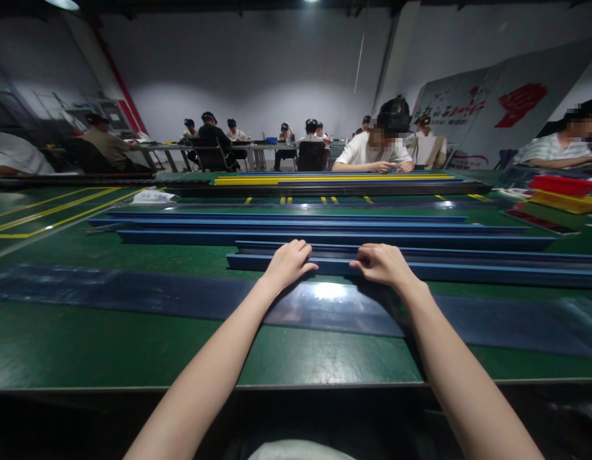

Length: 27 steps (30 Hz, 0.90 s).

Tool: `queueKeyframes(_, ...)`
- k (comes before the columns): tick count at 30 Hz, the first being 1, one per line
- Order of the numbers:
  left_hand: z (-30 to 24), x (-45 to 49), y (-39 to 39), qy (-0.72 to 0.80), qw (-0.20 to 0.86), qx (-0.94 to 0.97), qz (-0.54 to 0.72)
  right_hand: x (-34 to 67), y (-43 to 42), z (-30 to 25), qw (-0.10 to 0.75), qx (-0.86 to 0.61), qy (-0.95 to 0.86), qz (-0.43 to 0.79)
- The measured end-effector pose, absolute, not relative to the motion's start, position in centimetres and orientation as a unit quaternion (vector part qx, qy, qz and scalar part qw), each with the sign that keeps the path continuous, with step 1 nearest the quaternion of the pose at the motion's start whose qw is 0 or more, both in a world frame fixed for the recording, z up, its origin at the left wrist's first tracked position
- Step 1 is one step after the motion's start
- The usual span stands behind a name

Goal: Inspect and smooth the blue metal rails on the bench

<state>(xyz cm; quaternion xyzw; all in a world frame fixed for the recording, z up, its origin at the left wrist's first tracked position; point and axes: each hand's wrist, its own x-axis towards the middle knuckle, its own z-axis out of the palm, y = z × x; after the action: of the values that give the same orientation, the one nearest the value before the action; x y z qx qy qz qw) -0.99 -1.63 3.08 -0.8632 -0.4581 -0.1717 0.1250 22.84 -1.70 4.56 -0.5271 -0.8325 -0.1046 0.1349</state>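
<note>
Both my arms reach forward over a green table. My left hand and my right hand rest side by side on the nearest long blue rail, fingers curled over its near edge and gripping it. The rail runs from the middle of the table out past the right edge of view. A second blue rail lies just behind it, touching or nearly touching. A dark blue glossy strip lies flat on the table right under my wrists.
More long blue rails lie parallel farther back, then yellow and black rails. Red and yellow trays stand at the right. A person in white sits across the table; others sit at far tables.
</note>
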Motion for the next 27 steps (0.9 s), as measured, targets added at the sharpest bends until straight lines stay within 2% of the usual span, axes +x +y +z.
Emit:
queueKeyframes(10,2.8,-0.8,-1.7,-0.464,0.124,-0.861,-0.166,23.6,-1.9,4.9,0.121,-0.536,-0.83,-0.095)
queueKeyframes(27,2.3,-0.7,-1.5,-0.477,0.119,-0.86,-0.136,20.3,-1.7,3.2,0.117,-0.468,-0.867,-0.124)
